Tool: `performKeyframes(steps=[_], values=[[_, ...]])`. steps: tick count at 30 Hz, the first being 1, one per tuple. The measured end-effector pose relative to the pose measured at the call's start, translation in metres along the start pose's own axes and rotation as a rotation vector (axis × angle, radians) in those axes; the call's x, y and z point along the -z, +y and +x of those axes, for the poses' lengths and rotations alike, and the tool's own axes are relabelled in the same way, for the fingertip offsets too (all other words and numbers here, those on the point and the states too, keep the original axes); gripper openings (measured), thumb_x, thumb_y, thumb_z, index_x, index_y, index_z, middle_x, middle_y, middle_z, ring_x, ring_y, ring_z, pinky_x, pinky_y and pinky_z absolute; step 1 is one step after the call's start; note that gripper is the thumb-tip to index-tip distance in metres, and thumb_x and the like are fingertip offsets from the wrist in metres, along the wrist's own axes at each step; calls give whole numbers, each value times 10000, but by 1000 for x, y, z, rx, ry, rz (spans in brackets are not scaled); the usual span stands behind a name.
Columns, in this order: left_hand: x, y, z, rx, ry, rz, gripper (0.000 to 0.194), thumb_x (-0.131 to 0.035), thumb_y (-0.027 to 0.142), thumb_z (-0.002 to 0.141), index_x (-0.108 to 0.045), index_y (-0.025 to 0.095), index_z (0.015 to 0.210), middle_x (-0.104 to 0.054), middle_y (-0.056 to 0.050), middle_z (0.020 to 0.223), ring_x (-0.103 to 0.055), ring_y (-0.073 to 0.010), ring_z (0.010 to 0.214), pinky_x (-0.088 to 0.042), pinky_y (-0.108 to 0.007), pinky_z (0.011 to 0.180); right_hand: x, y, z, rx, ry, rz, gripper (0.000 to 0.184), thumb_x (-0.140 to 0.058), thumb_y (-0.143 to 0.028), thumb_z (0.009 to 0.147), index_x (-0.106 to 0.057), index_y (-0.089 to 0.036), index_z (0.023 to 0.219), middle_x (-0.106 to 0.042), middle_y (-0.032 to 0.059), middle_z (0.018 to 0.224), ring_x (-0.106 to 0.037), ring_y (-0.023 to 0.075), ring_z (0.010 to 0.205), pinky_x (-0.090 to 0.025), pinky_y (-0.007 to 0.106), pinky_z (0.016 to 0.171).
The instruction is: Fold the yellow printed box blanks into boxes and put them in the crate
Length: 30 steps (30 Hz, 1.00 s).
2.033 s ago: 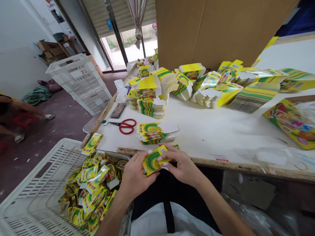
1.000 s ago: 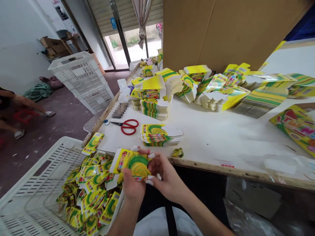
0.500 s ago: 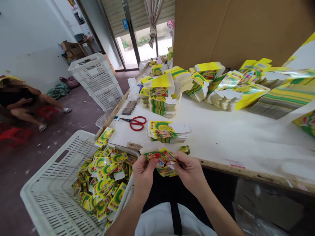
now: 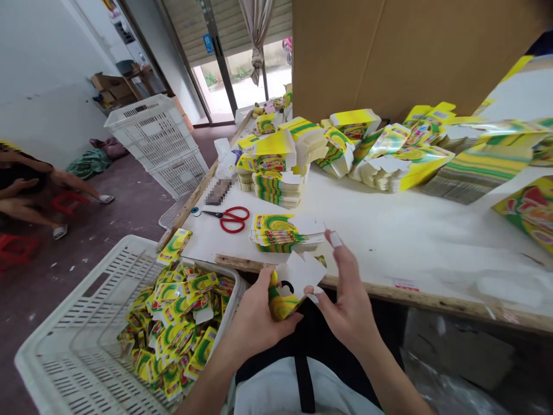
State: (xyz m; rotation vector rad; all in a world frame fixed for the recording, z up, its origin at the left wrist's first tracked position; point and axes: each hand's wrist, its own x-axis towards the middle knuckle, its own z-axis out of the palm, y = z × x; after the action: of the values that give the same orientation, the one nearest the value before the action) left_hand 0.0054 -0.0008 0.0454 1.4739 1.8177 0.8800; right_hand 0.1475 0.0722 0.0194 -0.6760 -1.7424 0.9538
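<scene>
My left hand (image 4: 259, 311) is closed around a small yellow and green carton (image 4: 283, 304), tilted so that its white inner flaps (image 4: 301, 270) stand up on the far side. A dark curved shape shows at its opening. My right hand (image 4: 352, 300) is beside it, index finger stretched up and thumb tip at the carton's edge; white wraps cover both fingertips. Just beyond my hands lies a stack of flat cartons (image 4: 274, 230) on the white table (image 4: 371, 230). Left of that stack are red-handled scissors (image 4: 233, 219).
At my left stands a white plastic crate (image 4: 78, 323) holding many small cartons (image 4: 177, 323). More carton stacks (image 4: 280, 187) line the table's back, before a large cardboard sheet (image 4: 337, 52). Stacked crates (image 4: 151, 135) and a seated person (image 4: 26, 184) are farther left.
My right hand has let go of the carton's side and spread its index finger upward. The carton has turned in my left hand, its white flaps now showing. The view has shifted slightly right.
</scene>
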Motion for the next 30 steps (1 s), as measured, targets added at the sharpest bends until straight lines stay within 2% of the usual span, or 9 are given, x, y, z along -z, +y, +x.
performKeyframes(steps=[4, 7, 11, 14, 16, 19, 23, 28, 30], values=[[-15, -4, -3, -173, 69, 37, 714, -652, 187, 726, -256, 204, 1320, -546, -119, 1260, -586, -260, 1112, -495, -390, 917, -13, 7, -3, -555, -253, 608, 510, -556, -516, 898, -541, -234, 1322, -546, 99, 1376, -460, 284, 1308, -353, 469, 1101], [-15, -6, -3, -253, 92, 90, 490, -596, 148, 732, -372, 229, 1160, -567, -96, 1184, -605, -258, 1063, -517, -375, 849, -16, 6, -1, -698, -326, 743, 624, -631, -619, 803, -581, -231, 1290, -579, 104, 1342, -491, 300, 1279, -355, 479, 1096], [-12, -10, 2, -168, 29, 115, 508, -590, 145, 691, -343, 217, 1129, -599, -56, 963, -649, -231, 816, -539, -345, 674, -13, 6, -3, -432, -358, 484, 632, -633, -506, 846, -483, -227, 1393, -462, 112, 1449, -421, 305, 1336, -318, 492, 1117], [-12, -17, 5, -244, 111, 124, 681, -613, 180, 686, -247, 182, 1259, -544, -143, 1123, -632, -269, 973, -547, -391, 766, -14, 9, -8, -126, -416, 221, 504, -519, -166, 904, -481, -284, 1393, -368, 70, 1515, -377, 245, 1371, -339, 430, 1118], [-13, -21, 4, -246, 209, 164, 700, -630, 179, 679, -251, 175, 1267, -503, -179, 1202, -587, -296, 1089, -522, -442, 867, -15, 13, -10, -19, -334, 137, 531, -437, -45, 885, -546, -308, 1333, -423, 62, 1483, -450, 207, 1325, -403, 372, 1078], [-8, -24, 1, -152, 260, 262, 654, -653, 139, 642, -346, 197, 1217, -565, -145, 1175, -590, -307, 1089, -503, -486, 904, -13, 17, -10, 36, -210, 85, 538, -445, -20, 866, -549, -293, 1318, -467, 87, 1447, -492, 204, 1291, -439, 359, 1047], [6, -22, -5, -123, 267, 341, 617, -724, 206, 637, -428, 213, 1178, -651, -98, 1085, -650, -293, 983, -541, -450, 841, -4, 19, -7, 69, -405, 20, 451, -481, -79, 882, -558, -228, 1301, -359, 136, 1510, -419, 244, 1346, -439, 385, 1045], [20, -14, -3, -171, 190, 371, 606, -771, 303, 653, -464, 209, 1167, -682, -88, 1075, -672, -276, 960, -554, -414, 825, 7, 18, 5, 78, -509, 17, 271, -456, -70, 888, -678, -222, 915, -512, 112, 1378, -557, 210, 1212, -491, 338, 962], [21, -12, -1, -228, 222, 399, 581, -758, 316, 680, -468, 212, 1172, -681, -91, 1094, -667, -274, 980, -549, -411, 837, 6, 16, 9, 79, -498, -3, 253, -448, -60, 879, -644, -215, 910, -537, 129, 1335, -589, 207, 1161, -508, 343, 922]])
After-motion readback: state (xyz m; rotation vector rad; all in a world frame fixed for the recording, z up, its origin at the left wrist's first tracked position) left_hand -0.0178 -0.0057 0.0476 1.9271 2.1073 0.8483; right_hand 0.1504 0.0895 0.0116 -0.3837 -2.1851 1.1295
